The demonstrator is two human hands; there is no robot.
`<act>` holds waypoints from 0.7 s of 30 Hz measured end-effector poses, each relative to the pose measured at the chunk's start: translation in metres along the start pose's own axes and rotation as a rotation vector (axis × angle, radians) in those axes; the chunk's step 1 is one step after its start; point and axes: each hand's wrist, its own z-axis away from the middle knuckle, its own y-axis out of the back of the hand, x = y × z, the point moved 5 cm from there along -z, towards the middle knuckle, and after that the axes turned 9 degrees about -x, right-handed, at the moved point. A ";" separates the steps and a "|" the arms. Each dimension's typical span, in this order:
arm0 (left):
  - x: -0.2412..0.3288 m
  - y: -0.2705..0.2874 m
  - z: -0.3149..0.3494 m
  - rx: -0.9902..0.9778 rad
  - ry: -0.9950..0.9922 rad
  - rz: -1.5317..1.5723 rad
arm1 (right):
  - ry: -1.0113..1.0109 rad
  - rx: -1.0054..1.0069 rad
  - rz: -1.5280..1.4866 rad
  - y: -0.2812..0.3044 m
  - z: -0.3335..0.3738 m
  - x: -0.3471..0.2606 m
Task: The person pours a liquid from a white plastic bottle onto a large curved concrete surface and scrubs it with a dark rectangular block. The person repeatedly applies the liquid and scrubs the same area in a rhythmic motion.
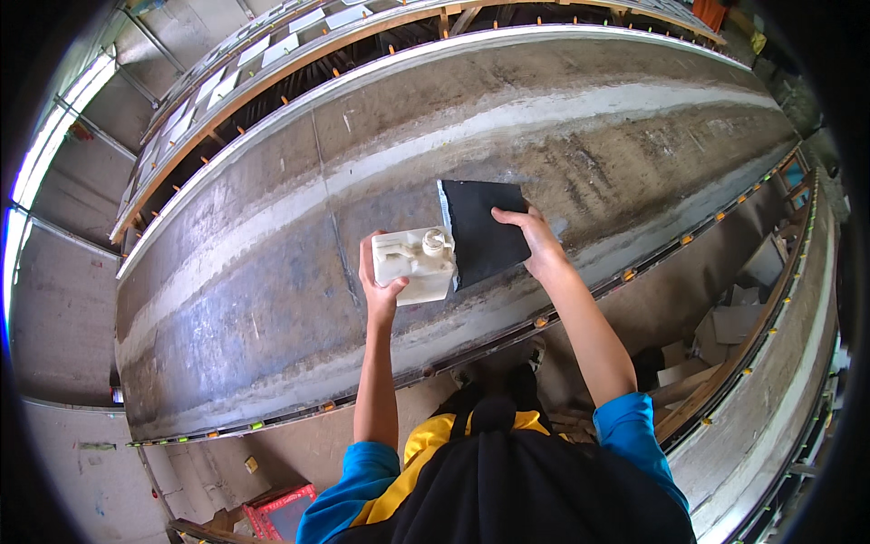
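Observation:
My left hand [376, 283] is wrapped round the side of a white plastic jug [406, 258], its thumb across the near face. The jug's round neck [435, 239] points up toward me; whether a cap sits on it I cannot tell. In my right hand [536, 243] is a black rectangular sheet [485, 227], thumb on top and the other fingers hidden beneath. A rough pale edge of the sheet lies against the jug's right side. Both things are over the long grey-brown work table [245, 326].
Small orange and green pegs [541, 322] line the table's near edge. Beyond the far edge stands a wooden rack [272, 77] bearing pale tiles. Another long table [770, 408] is at right, with boards and scraps [707, 354] beneath. A red-framed box [281, 515] lies at lower left.

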 end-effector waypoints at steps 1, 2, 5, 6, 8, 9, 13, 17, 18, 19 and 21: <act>0.000 -0.002 -0.001 -0.008 0.008 0.001 | 0.004 -0.019 -0.003 0.004 -0.004 -0.002; 0.000 -0.002 -0.003 -0.013 0.009 0.003 | 0.013 -0.041 -0.003 0.005 -0.010 -0.007; 0.000 -0.004 -0.012 -0.060 0.018 0.010 | -0.007 -0.163 -0.077 0.007 -0.012 -0.025; 0.000 -0.005 -0.015 -0.078 0.022 0.013 | -0.023 -0.215 -0.110 0.004 -0.010 -0.034; -0.003 -0.007 -0.020 -0.135 0.037 -0.063 | -0.015 -0.183 -0.084 0.009 -0.012 -0.052; -0.004 -0.008 -0.021 -0.163 0.048 -0.102 | -0.013 -0.166 -0.073 0.011 -0.014 -0.061; -0.010 0.007 -0.014 0.021 0.150 0.068 | 0.062 -0.007 0.210 0.056 -0.041 -0.095; -0.018 0.024 -0.004 0.118 0.151 0.018 | 0.146 0.280 0.900 0.104 -0.086 -0.097; -0.016 0.025 -0.005 0.117 0.155 -0.023 | 0.090 0.330 1.038 0.110 -0.104 -0.086; -0.015 0.024 -0.005 0.115 0.158 -0.061 | 0.035 0.382 1.177 0.117 -0.120 -0.075; -0.016 0.032 -0.003 0.124 0.179 -0.139 | -0.011 0.310 1.462 0.087 -0.131 -0.042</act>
